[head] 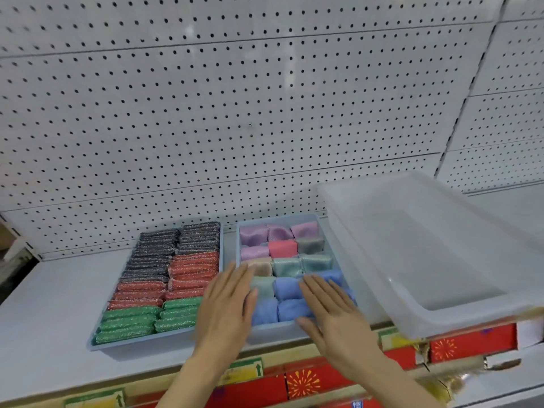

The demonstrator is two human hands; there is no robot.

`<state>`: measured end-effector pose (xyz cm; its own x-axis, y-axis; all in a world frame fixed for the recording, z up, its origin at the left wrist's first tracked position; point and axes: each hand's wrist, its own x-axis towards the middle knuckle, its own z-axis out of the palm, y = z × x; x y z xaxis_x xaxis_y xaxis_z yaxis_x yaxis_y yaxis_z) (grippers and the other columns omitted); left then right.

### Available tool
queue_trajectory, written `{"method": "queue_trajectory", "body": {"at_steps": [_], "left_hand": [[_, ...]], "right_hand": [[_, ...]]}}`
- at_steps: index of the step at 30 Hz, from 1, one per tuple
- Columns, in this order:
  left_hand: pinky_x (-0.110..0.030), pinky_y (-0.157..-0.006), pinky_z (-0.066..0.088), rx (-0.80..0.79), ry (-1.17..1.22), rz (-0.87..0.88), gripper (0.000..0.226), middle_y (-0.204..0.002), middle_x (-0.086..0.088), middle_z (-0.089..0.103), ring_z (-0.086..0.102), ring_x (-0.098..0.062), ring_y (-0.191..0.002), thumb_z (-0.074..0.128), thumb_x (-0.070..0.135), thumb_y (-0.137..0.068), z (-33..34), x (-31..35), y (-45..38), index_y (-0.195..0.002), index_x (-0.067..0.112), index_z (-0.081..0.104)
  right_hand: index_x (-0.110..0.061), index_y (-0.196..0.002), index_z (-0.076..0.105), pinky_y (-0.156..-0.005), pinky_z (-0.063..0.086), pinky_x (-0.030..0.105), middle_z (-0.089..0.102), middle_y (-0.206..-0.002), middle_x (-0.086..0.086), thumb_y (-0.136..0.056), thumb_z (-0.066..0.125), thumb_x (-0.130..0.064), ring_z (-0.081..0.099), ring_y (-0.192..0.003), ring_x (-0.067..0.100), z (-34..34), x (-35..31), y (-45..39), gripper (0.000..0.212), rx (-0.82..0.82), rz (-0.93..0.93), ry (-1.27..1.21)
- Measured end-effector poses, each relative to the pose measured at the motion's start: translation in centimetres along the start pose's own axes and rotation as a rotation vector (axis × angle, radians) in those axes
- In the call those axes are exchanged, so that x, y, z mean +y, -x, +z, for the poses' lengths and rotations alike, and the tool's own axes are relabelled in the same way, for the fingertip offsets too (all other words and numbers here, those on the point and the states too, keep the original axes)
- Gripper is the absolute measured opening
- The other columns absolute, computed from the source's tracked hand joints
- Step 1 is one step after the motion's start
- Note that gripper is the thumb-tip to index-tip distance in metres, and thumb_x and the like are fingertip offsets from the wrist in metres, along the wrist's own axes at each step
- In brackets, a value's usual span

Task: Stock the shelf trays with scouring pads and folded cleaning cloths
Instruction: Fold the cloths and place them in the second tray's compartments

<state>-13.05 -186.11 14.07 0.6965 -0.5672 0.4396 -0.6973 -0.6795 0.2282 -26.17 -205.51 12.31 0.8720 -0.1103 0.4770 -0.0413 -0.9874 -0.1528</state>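
The folded cleaning cloths (287, 266) sit packed in rows inside the right blue tray (276, 329), just right of the frame's centre: lilac and pink at the back, teal and beige in the middle, blue at the front. They look soft and very light, with a slight sheen that suggests a slippery weave; my guess is that a loose pinch would let a fold spring open, so each is best taken across its whole folded bundle, from both sides at once. Packed this tightly, they probably hold one another upright.

The left hand (226, 307) lies flat with its fingers straight and together, over the tray's left edge and the beige and teal cloths there. The right hand (331, 312) is likewise flat and spread, resting on or just over the blue cloths at the front right. Neither grip pinches anything; I cannot tell how hard they press.

Just beside it, to the left of centre, the left blue tray (141, 341) is filled with scouring pads (164, 278) standing on edge: dark grey at the back, red in the middle, green in front. They look springy, rough and easy to grip.

Both trays stand on a white shelf (50, 319) backed by pegboard (235, 113). A clear empty bin (426, 254) tilts in at the right, and red cartons (309, 381) run below.
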Motion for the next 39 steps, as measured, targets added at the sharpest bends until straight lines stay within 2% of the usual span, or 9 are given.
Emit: {"method": "queue_trajectory", "body": {"at_steps": [3, 7, 11, 14, 17, 23, 34, 37, 39], "left_hand": [[-0.034, -0.119, -0.003, -0.082, -0.206, -0.1, 0.063, -0.162, 0.005, 0.006, -0.002, -0.015, -0.151, 0.015, 0.057, -0.101, -0.8, -3.3, 1.1, -0.155, 0.025, 0.011], [-0.03, -0.116, -0.011, -0.2, -0.228, -0.107, 0.066, -0.161, 0.007, -0.006, -0.011, -0.015, -0.148, 0.002, 0.06, -0.098, -0.7, -4.2, 1.8, -0.154, 0.024, -0.002], [-0.035, -0.115, 0.011, -0.242, -0.263, -0.13, 0.064, -0.156, 0.004, 0.03, 0.023, -0.014, -0.146, 0.011, 0.056, -0.101, -1.3, -3.8, 1.7, -0.15, 0.019, 0.031], [-0.034, -0.116, 0.007, -0.252, -0.256, -0.141, 0.065, -0.157, 0.005, 0.027, 0.018, -0.012, -0.147, 0.011, 0.057, -0.1, -1.3, -3.8, 1.6, -0.151, 0.021, 0.029], [-0.04, -0.114, 0.016, -0.228, -0.268, -0.167, 0.059, -0.154, 0.002, 0.035, 0.028, -0.02, -0.145, 0.02, 0.054, -0.101, -1.9, -3.6, 2.0, -0.147, 0.023, 0.039], [-0.044, -0.11, 0.023, -0.27, -0.261, -0.184, 0.062, -0.147, 0.004, 0.047, 0.044, -0.022, -0.137, 0.014, 0.06, -0.1, -1.7, -3.8, 2.9, -0.143, 0.028, 0.047], [-0.047, -0.111, 0.024, -0.266, -0.211, -0.174, 0.063, -0.145, 0.007, 0.051, 0.043, -0.024, -0.138, 0.011, 0.059, -0.101, -1.4, -3.8, 2.8, -0.138, 0.033, 0.054], [-0.046, -0.114, 0.021, -0.266, -0.219, -0.165, 0.063, -0.147, 0.01, 0.047, 0.039, -0.022, -0.141, 0.009, 0.06, -0.1, -1.3, -3.8, 2.8, -0.141, 0.035, 0.05], [-0.043, -0.117, 0.013, -0.272, -0.241, -0.153, 0.071, -0.153, 0.013, 0.038, 0.029, -0.019, -0.145, -0.005, 0.062, -0.096, -1.5, -3.7, 2.8, -0.146, 0.037, 0.039]], "right_hand": [[-0.014, -0.141, 0.048, -0.111, 0.028, 0.039, 0.045, -0.147, 0.002, -0.099, 0.03, -0.054, 0.041, -0.137, 0.018, 0.7, -0.2, -0.1, 0.06, -0.053, -0.048, 0.078], [-0.012, -0.138, 0.051, -0.107, 0.041, 0.039, 0.049, -0.144, 0.003, -0.101, 0.027, -0.052, 0.047, -0.132, 0.018, 1.6, 0.2, -1.8, 0.06, -0.08, -0.081, 0.085], [-0.012, -0.134, 0.055, -0.102, 0.047, 0.038, 0.054, -0.139, 0.002, -0.099, 0.035, -0.051, 0.052, -0.128, 0.017, 2.5, -0.1, -3.1, 0.056, -0.063, -0.115, 0.084], [-0.012, -0.134, 0.055, -0.107, 0.041, 0.039, 0.053, -0.14, 0.002, -0.1, 0.032, -0.05, 0.051, -0.129, 0.019, 2.8, -0.4, -3.5, 0.056, -0.01, -0.126, 0.122], [-0.011, -0.137, 0.052, -0.11, 0.029, 0.047, 0.047, -0.144, 0.004, -0.099, 0.034, -0.047, 0.044, -0.135, 0.022, 3.4, -1.4, -2.9, 0.056, 0.062, -0.142, 0.167], [-0.011, -0.122, 0.066, -0.103, 0.035, 0.038, 0.063, -0.128, 0.002, -0.103, 0.022, -0.044, 0.061, -0.118, 0.023, 4.2, -2.0, -2.7, 0.058, 0.185, -0.087, 0.115], [-0.014, -0.109, 0.073, -0.095, 0.04, 0.035, 0.072, -0.11, -0.002, -0.103, 0.024, -0.045, 0.067, -0.106, 0.021, 3.7, -2.5, -1.9, 0.058, 0.255, -0.093, 0.129], [-0.016, -0.106, 0.073, -0.093, 0.039, 0.034, 0.072, -0.108, -0.003, -0.103, 0.024, -0.046, 0.068, -0.103, 0.02, 3.5, -2.5, -2.0, 0.058, 0.257, -0.095, 0.129], [-0.016, -0.105, 0.073, -0.092, 0.04, 0.033, 0.072, -0.106, -0.003, -0.102, 0.025, -0.046, 0.069, -0.101, 0.019, 3.4, -2.5, -2.0, 0.057, 0.256, -0.094, 0.131]]}}
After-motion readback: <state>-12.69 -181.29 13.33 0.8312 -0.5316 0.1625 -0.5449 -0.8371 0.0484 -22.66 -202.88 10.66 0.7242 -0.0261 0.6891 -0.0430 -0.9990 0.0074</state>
